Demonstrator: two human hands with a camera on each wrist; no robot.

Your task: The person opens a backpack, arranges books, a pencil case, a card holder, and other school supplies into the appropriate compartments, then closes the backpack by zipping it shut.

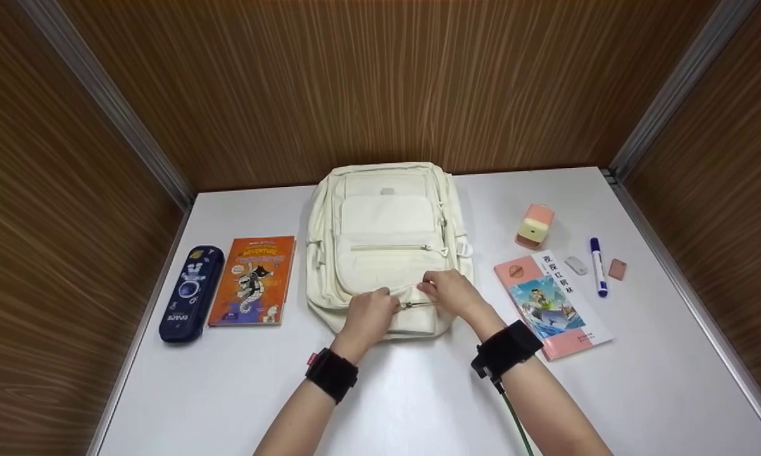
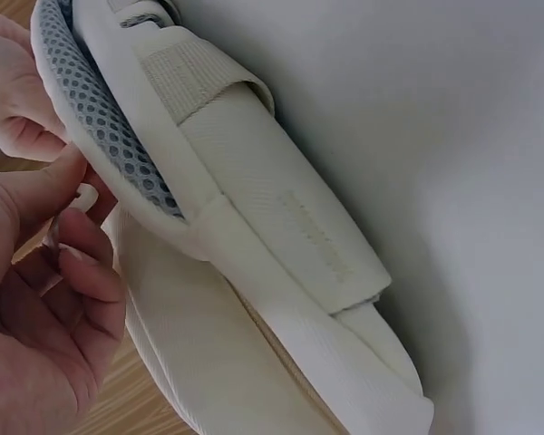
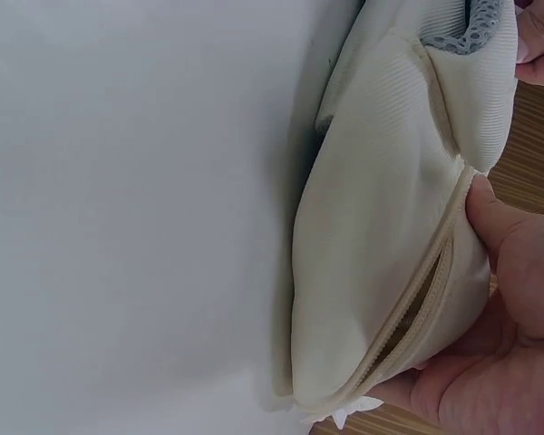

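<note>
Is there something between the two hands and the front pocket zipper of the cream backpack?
Nothing visible does. Both the left hand and the right hand already grip the backpack at its lower front pocket zipper.

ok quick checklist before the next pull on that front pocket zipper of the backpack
1. Backpack lies flat on the table, front up: ok.
2. Left hand grips the zipper pull at the lower front pocket; a small cream tab sits between thumb and fingers in the left wrist view: ok.
3. Right hand pinches the pocket fabric beside the zipper to brace it: ok.
4. Zipper track free of snagged fabric: cannot tell, only a short stretch shows in the right wrist view.
5. Orange book and pencil case lie apart from the backpack on its left: ok.
6. Pink book close to the right forearm, not touching: ok.
</note>
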